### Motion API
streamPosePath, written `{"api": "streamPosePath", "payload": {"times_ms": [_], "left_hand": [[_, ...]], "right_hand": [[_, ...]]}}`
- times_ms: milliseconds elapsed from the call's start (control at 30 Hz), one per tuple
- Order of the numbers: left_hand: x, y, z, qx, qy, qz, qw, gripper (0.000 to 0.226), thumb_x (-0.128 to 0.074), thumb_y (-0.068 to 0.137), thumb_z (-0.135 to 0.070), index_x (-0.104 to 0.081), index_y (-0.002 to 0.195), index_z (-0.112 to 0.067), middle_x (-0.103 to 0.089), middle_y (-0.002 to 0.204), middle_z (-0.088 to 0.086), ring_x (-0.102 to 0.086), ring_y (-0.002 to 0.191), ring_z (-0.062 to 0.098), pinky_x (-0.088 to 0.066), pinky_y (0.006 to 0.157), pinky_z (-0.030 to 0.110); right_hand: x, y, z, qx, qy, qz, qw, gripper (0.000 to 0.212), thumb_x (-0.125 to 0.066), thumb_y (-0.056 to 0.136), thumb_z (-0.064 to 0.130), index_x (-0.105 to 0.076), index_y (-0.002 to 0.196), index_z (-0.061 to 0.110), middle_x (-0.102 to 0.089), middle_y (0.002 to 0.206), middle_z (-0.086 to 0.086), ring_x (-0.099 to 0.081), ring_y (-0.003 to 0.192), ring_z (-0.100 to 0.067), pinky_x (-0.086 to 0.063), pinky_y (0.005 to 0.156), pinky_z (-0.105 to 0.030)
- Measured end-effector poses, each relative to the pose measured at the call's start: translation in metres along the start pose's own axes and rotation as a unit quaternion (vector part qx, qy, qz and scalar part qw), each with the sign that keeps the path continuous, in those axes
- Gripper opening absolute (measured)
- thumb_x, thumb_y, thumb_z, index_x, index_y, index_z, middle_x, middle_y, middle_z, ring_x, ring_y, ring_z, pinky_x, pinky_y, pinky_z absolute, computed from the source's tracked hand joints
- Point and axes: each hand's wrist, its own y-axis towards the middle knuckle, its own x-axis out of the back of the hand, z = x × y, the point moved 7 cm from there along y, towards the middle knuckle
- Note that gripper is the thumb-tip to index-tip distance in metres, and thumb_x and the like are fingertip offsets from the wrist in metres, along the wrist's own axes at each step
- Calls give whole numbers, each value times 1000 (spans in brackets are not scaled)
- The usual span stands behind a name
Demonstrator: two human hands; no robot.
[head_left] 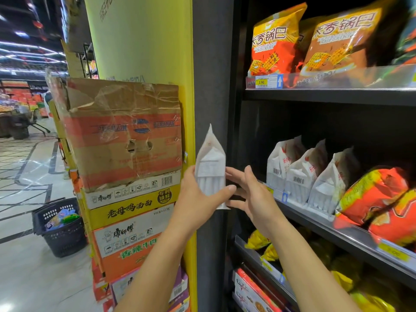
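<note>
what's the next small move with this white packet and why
Probably move the white packet right onto the shelf, left of the matching packets: the left hand grips it just outside the shelf, the right hand open beside it.

White packet [210,163]: gusseted pouch with a peaked, sealed top, a small red mark near the tip, a pale printed label at mid-face, and vertical ribs showing through the lower part. Upright, in front of the grey end panel [211,86]. Left hand [198,199] grips its lower half; right hand [254,197] has straight fingers at its right edge.
</note>
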Motion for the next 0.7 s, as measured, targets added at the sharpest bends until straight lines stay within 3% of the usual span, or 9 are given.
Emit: {"api": "streamPosePath", "payload": {"times_ms": [167,333,400,500,567,633,700], "left_hand": [[10,0,5,-18,3,-66,998,89,-93,74,-44,-33,139,-41,-53,132,-17,-55,122,8,-52,84,23],[22,3,8,-9,-14,-83,996,74,-86,84,-31,-43,145,-28,-60,131,-11,-60,118,11,-49,71,18],[27,5,10,5,-62,-66,996,65,-85,86,-27,-49,139,-31,-64,127,-13,-64,115,10,-51,73,18],[34,6,16,37,-129,-27,991,57,-84,85,-25,-57,135,-34,-73,123,-12,-72,112,12,-57,84,29],[39,6,16,48,-167,-2,985,50,-80,88,-20,-60,132,-32,-77,120,-9,-75,108,14,-57,91,34],[43,6,13,52,-202,25,978,43,-75,91,-16,-62,130,-29,-79,118,-7,-76,107,15,-55,95,38],[45,7,13,62,-252,43,965,45,-74,86,-14,-64,128,-23,-81,112,-3,-78,99,15,-55,88,37]], "right_hand": [[-2,-1,-4,8,-1,15,1000,61,-37,87,74,-67,129,41,-68,137,18,-63,129,-10,-52,112,-48],[10,8,-6,48,-29,-33,998,43,-56,98,53,-68,131,29,-73,128,10,-70,119,-13,-60,100,-42],[18,14,-10,51,-55,-58,996,34,-62,101,41,-68,131,29,-73,126,11,-69,120,-13,-62,96,-35],[29,21,-13,45,-95,-84,991,28,-66,100,39,-65,128,33,-69,122,18,-66,119,-9,-60,89,-24],[36,24,-15,32,-105,-94,989,37,-68,96,43,-60,132,33,-66,122,20,-64,117,-6,-57,91,-24],[41,26,-16,13,-94,-87,992,56,-70,90,51,-58,139,28,-68,128,13,-66,118,-9,-57,99,-33],[40,26,-16,-10,-42,-49,998,66,-70,84,54,-58,141,24,-72,130,4,-71,117,-14,-58,102,-43]]}}
